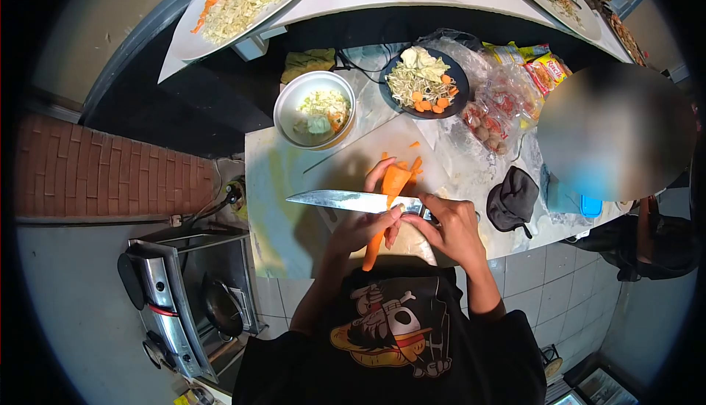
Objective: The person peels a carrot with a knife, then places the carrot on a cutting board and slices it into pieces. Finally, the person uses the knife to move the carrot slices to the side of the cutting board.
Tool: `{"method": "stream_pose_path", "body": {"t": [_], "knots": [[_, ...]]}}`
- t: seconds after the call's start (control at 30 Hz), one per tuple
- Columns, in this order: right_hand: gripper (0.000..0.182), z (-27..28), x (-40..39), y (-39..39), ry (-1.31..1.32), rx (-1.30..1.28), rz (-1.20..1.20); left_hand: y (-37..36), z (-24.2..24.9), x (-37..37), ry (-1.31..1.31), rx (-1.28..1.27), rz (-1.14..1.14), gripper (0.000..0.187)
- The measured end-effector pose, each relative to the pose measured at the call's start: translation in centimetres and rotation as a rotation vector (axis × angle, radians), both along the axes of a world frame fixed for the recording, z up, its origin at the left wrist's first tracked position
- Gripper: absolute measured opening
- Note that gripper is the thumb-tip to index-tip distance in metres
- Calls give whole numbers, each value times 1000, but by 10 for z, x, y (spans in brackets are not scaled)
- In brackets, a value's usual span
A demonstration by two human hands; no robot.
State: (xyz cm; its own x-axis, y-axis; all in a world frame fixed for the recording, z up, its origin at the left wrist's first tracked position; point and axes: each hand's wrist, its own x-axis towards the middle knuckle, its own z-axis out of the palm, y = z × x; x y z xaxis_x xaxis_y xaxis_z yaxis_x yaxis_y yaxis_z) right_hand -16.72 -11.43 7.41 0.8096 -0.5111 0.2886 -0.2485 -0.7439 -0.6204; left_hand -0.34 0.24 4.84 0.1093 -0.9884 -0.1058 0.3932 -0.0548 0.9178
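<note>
My left hand (368, 225) is wrapped round an orange carrot (396, 181), whose thin end points toward my body. In my right hand (452, 227) is the handle of a large knife (342, 199); its blade lies across the carrot and points left. Both hands are close together over the near part of the table. Just beyond them, orange carrot pieces (415, 166) rest on a pale cutting board (368, 156). My fingers partly hide the knife handle and the middle of the carrot.
Behind the board stand a white bowl (285, 115) of chopped vegetables and a dark plate (460, 74) with sprouts and carrot slices. Plastic bags (507, 104) and a black cap (512, 198) lie to the right. A blurred person (618, 133) is at the right.
</note>
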Motion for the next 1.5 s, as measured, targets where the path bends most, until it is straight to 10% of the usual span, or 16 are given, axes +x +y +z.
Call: {"method": "stream_pose_path", "body": {"t": [1.5], "knots": [[44,-20,-4,-4,-76,-25,-48,-7,3,-11,-4,154,125,55]]}}
